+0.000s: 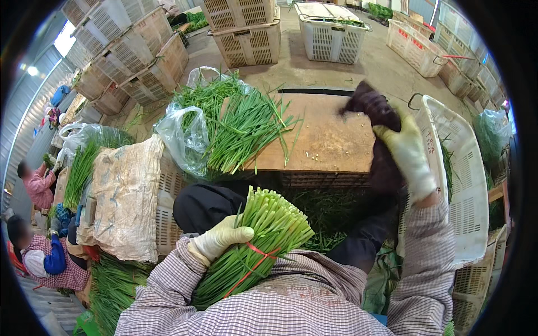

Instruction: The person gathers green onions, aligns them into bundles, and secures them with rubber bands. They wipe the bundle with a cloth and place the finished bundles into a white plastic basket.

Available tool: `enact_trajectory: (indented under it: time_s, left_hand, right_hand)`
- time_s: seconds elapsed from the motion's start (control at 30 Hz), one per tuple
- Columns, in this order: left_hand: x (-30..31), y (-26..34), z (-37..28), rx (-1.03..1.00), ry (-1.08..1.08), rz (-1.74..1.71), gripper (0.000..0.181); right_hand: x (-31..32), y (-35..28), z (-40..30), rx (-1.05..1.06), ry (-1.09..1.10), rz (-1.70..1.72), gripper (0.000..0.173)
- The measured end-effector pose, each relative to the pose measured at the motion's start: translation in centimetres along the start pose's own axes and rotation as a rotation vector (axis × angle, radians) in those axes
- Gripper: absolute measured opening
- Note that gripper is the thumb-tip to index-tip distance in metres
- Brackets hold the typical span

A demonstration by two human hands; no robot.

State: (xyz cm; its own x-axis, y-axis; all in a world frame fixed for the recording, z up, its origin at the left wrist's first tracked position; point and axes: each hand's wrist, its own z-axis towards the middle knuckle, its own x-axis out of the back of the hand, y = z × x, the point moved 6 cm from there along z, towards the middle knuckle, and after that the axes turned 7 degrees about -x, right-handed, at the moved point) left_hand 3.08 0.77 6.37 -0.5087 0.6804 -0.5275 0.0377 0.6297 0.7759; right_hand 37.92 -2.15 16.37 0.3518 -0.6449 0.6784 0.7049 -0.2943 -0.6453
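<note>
My gloved left hand [222, 238] grips a thick bundle of Chinese chives [273, 227] against my lap, pale cut ends up. Around the bundle runs a red tie [261, 253]. A dark, blurred cloth [380, 109] hangs from my gloved right hand [405, 147], over the right edge of a wooden board [332, 130]. Loose chives [248, 126] lie across the board's left side. Small pale trimmings [316, 157] are scattered on the wood.
A white plastic crate [466, 185] stands close on my right. To the left, a woven sack [126, 193] covers another crate. A clear plastic bag [185, 138] of greens adjoins the board. Stacked crates [243, 42] stand behind. Two people [46, 256] work at far left.
</note>
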Motion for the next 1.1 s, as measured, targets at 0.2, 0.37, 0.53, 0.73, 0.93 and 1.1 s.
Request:
enact_trajectory:
  time_s: [0.2,0.37,0.53,0.73,0.93,1.1]
  left_hand:
    - [-0.6,4.1,1.0,-0.091,0.015,0.062,0.079]
    - [-3.1,4.5,2.1,-0.212,-0.128,0.749,0.109]
    - [1.1,1.2,4.7,-0.001,-0.230,0.302,0.118]
    - [1.0,-5.9,6.0,0.341,-0.380,-0.128,0.087]
    - [0.6,-5.7,6.7,0.393,-0.335,-0.289,0.090]
    - [0.6,-4.1,5.3,0.340,-0.177,-0.589,0.078]
  right_hand:
    - [1.2,0.4,-3.0,-0.199,-0.190,0.460,0.066]
    - [-11.3,-2.9,-15.2,-0.572,-0.874,1.318,0.067]
    - [-11.4,-3.8,-17.0,-0.607,-0.969,1.627,0.056]
    - [-9.8,-0.2,-10.1,-0.294,-0.942,0.683,0.062]
    - [-8.3,-6.0,-7.8,-0.047,-0.713,0.783,0.061]
    - [-11.2,-1.7,-6.9,-0.320,-0.629,0.820,0.050]
